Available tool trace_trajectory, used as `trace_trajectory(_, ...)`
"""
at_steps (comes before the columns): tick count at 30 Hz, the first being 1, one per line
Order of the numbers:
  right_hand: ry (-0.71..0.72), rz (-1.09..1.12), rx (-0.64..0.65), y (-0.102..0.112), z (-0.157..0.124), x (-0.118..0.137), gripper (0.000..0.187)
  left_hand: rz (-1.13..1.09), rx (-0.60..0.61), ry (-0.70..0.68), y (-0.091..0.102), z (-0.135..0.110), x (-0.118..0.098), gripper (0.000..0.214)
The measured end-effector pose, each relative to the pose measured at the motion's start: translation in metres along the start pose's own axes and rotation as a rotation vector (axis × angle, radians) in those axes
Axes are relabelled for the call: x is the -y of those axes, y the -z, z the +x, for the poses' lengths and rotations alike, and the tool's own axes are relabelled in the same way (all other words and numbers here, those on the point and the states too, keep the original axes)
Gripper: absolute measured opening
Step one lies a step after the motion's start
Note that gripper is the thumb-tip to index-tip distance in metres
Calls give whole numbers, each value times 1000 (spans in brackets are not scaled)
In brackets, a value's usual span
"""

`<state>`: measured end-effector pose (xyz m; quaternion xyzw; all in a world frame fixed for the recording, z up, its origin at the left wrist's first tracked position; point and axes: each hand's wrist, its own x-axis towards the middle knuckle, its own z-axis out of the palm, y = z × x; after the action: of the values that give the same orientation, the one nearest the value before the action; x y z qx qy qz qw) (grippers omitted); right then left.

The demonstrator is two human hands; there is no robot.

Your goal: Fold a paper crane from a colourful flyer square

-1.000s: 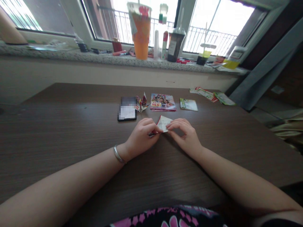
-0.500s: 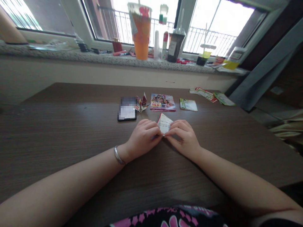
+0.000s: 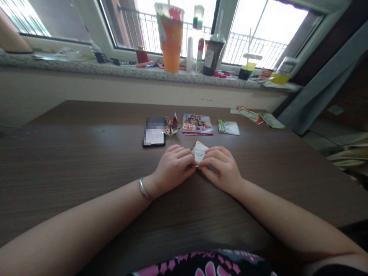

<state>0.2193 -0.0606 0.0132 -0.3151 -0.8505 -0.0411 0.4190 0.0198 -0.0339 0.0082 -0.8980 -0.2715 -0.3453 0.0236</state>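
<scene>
Between my two hands is a small folded paper [image 3: 199, 152], whitish with printed lines and a red edge at its upper left. My left hand [image 3: 176, 163], with a silver bangle [image 3: 144, 188] at the wrist, pinches the paper's left and near edge. My right hand [image 3: 221, 165] holds its right side, thumb and fingertips at the near corner. The fingertips of both hands almost meet there, and they cover the lower part of the paper. Beyond the hands, a folded paper crane-like figure [image 3: 171, 126] stands against a phone [image 3: 154, 132].
A stack of printed flyers [image 3: 197, 124] and a smaller stack of cards [image 3: 228, 127] lie behind the paper. More coloured paper slips [image 3: 250, 115] are at the table's far right. Cups, including an orange drink cup [image 3: 171, 46], line the stone windowsill [image 3: 115, 71].
The paper's upper tip has dropped slightly and shifted a little right. My right hand has moved slightly left, its fingertips closer to my left hand.
</scene>
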Motion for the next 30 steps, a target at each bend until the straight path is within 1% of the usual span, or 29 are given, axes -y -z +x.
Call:
trace_trajectory(8, -87, 15, 0, -1, 3, 2, 11, -35, -23, 8, -1, 1, 1, 11)
trace_trajectory(13, -115, 10, 0, -1, 3, 0, 12, -54, -35, 24, -3, 1, 1, 14)
trace_trajectory(20, -95, 27, -28, -3, 4, -4, 12, -77, -119, -10, -1, 2, -1, 14)
trace_trajectory(27, -86, -96, -14, -4, 0, -15, 9, -43, -98, 11, 0, 2, 2, 16)
trace_trajectory(30, -66, -107, -18, -3, 0, -17, 9, -24, -97, -22, 0, 1, 3, 16)
